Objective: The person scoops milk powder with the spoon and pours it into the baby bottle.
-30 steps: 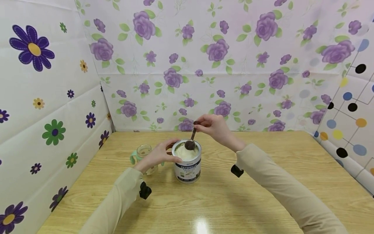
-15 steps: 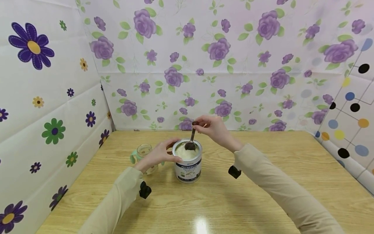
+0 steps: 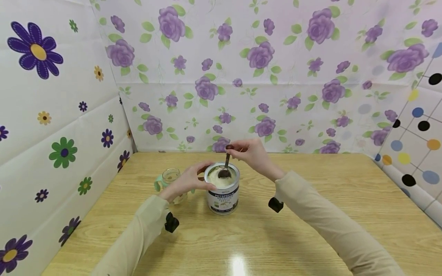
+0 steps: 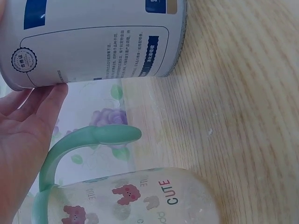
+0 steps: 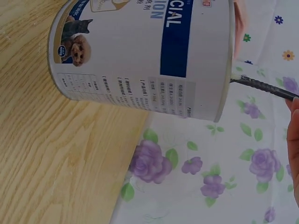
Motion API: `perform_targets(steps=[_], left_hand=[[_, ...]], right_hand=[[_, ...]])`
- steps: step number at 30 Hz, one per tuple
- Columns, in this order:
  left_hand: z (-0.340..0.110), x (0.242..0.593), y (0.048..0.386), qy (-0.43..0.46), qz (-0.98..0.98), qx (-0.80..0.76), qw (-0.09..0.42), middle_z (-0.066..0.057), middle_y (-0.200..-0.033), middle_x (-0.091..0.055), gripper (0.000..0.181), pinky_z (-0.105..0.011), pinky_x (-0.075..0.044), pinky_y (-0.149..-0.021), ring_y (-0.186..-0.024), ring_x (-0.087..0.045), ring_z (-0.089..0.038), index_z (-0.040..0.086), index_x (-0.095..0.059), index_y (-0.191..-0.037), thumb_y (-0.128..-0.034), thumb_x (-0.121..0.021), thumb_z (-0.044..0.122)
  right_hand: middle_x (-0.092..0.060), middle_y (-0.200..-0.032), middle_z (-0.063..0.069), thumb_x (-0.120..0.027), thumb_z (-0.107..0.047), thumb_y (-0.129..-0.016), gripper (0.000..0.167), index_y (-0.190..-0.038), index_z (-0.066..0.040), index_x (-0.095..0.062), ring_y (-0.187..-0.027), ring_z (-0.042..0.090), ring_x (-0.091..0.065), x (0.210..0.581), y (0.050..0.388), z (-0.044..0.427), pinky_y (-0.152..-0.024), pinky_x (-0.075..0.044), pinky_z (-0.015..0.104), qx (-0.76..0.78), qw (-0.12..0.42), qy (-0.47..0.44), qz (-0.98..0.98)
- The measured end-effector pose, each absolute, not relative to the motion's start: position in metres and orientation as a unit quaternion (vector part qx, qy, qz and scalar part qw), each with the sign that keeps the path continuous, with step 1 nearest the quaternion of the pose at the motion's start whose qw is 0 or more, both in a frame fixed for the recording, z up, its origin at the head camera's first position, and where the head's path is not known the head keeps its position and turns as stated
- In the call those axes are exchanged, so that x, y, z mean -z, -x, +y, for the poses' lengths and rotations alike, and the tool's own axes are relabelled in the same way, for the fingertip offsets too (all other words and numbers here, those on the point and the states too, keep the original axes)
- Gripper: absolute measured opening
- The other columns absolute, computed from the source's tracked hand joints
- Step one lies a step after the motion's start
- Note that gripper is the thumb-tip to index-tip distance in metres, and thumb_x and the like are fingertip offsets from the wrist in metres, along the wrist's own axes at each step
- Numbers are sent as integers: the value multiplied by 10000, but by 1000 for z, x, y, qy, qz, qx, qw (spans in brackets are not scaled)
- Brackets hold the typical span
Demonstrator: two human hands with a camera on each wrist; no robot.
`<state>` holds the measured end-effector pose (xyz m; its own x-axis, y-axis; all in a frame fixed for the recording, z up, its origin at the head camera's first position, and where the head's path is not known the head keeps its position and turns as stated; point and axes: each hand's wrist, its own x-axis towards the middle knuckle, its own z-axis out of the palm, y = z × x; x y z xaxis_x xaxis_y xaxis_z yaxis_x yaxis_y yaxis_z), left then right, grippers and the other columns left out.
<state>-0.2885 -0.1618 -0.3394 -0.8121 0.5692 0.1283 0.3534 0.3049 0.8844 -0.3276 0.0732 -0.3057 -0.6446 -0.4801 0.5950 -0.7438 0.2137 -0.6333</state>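
A white and navy can (image 3: pixel 222 201) of pale powder (image 3: pixel 217 180) stands upright on the table. My left hand (image 3: pixel 190 180) grips its upper left side, thumb at the front, other fingers around the back. My right hand (image 3: pixel 250 153) pinches the top of a dark spoon (image 3: pixel 226 161), whose bowl rests in the powder. In the right wrist view the spoon handle (image 5: pixel 264 86) sticks out past the can's rim, and the right hand (image 5: pixel 293 144) shows only at the edge. The left wrist view has the left hand (image 4: pixel 23 135) against the can (image 4: pixel 93 46).
A clear cup (image 3: pixel 171 174) with green handles stands left of the can, partly behind my left hand and wrist; printed bears show on it (image 4: pixel 126 198) in the left wrist view. Flowered sheets (image 3: pixel 207 57) rise behind and left of the wooden table (image 3: pixel 207 245), a dotted one at right.
The spoon's handle has become more upright, and its bowl sits slightly lower in the can. My right hand has shifted a little left; the left hand keeps its grip on the can.
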Motion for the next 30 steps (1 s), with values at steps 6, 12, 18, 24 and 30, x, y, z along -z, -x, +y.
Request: perform_targets(steps=[6,12,18,24,30], left_hand=[[-161,337,288,-293,799,-514,105,-181,-1325,-384,730,-455,-366,-910,-1204,-350,-317,-3,-319,-1370,-766,-725,58],[-161,337,287,-287,803,-511,107,-169,-1328,-386,729,-438,-375,-907,-1207,-354,-300,6,-324,-1370,-765,-727,61],[-162,337,287,-287,807,-504,106,-157,-1330,-387,757,-388,-398,-896,-1207,-356,-291,6,-319,-1375,-760,-745,118],[-162,337,288,-291,809,-500,104,-167,-1321,-391,769,-378,-403,-892,-1199,-364,-291,-11,-311,-1376,-757,-747,121],[-162,337,288,-289,812,-496,103,-164,-1310,-408,768,-341,-415,-879,-1190,-377,-285,2,-319,-1375,-755,-751,135]], right_hand=[[-666,-810,109,-627,10,-835,132,-945,46,-690,-658,215,-619,303,317,70,-604,-514,296,-497,115,-404,-759],[-648,-828,195,-585,68,-845,135,-948,95,-668,-681,271,-623,292,298,68,-633,-518,340,-497,85,-413,-759],[-655,-807,164,-599,-2,-859,126,-930,62,-681,-675,325,-621,306,317,68,-620,-520,367,-504,56,-378,-774],[-655,-764,149,-626,-98,-861,159,-907,38,-694,-625,244,-624,317,330,71,-615,-522,349,-523,8,-312,-793],[-640,-723,162,-621,-66,-861,148,-880,69,-680,-642,257,-628,322,331,74,-642,-519,396,-574,-24,-258,-777]])
